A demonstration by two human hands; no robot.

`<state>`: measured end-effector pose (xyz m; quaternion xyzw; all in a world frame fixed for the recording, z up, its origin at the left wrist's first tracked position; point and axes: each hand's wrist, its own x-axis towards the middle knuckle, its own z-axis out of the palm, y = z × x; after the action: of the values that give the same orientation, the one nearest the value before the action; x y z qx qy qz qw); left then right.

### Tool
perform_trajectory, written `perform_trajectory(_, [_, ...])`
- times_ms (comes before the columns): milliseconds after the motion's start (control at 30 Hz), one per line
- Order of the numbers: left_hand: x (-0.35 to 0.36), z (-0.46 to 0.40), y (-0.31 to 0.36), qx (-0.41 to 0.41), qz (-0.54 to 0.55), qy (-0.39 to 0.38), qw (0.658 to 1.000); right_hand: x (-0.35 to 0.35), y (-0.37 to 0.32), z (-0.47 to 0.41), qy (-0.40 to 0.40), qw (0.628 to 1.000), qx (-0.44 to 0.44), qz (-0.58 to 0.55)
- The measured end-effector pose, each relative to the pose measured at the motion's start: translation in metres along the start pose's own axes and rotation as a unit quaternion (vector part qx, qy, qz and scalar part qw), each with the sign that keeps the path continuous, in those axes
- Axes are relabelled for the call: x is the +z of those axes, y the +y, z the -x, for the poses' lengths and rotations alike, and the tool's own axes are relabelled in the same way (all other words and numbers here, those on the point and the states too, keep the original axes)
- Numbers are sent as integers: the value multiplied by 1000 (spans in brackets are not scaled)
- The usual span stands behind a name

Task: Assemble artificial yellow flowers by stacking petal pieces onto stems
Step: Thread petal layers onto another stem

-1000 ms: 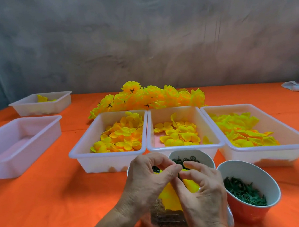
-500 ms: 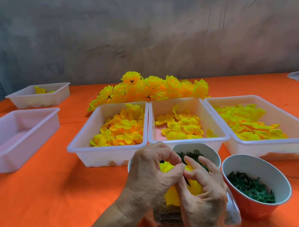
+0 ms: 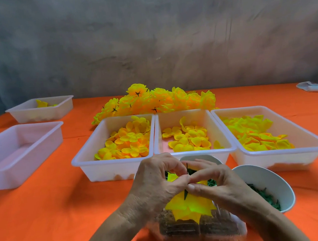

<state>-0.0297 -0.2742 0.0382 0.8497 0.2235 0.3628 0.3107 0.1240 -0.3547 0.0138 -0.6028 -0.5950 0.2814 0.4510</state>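
Both hands meet low in the middle, just in front of the trays. The left hand (image 3: 155, 182) and right hand (image 3: 220, 185) have their fingers curled in tight, pinching a thin dark green stem (image 3: 187, 169) that pokes up between the fingertips. A bright yellow petal piece (image 3: 191, 208) with pointy edges hangs on it under the thumbs, over a clear plastic box (image 3: 203, 229). Behind them sit three white trays of loose yellow petals (image 3: 124, 142) and a pile of finished flowers (image 3: 155, 100).

Both hands, left (image 3: 156, 184) and right (image 3: 218, 185), pinch a green stem (image 3: 187, 169) (fingertips meeting) above a yellow petal piece (image 3: 191, 208).
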Motion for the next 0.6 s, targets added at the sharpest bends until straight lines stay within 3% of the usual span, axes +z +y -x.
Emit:
perform_trajectory(367, [2, 0, -3, -7, 23, 5, 1000, 7, 17, -2, 25, 995, 3, -96])
perform_trajectory(500, [2, 1, 1, -15, 14, 14, 1000, 16, 11, 9, 127, 992, -13, -17])
perform_trajectory(600, [3, 1, 3, -23, 10, 14, 1000, 28, 7, 18, 234, 968, -41, 85])
